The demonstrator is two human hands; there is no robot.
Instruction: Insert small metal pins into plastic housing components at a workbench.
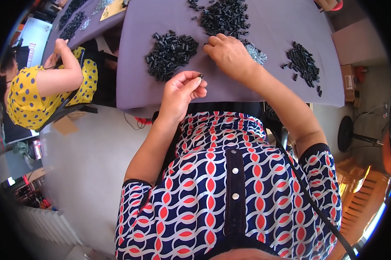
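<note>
My left hand [182, 93] is closed in a pinch just past the table's near edge, with a small black plastic piece [201, 76] between thumb and forefinger. Farther out over the table, my right hand [225, 52] has its fingers bent together. Its fingertips point left, and what they hold, if anything, is too small to make out. Left of it lies a heap of short black plastic tubes [169, 56]. Beyond it is a big heap of small black parts [223, 17]. Small clear, silvery parts [257, 54] lie partly behind my right wrist.
Another heap of black tubular parts [304, 65] lies on the right of the purple-grey covered table [265, 91], with a few strays around it. At left, a person in a yellow dotted top [43, 91] sits at another table [93, 19]. A fan [346, 133] stands at right.
</note>
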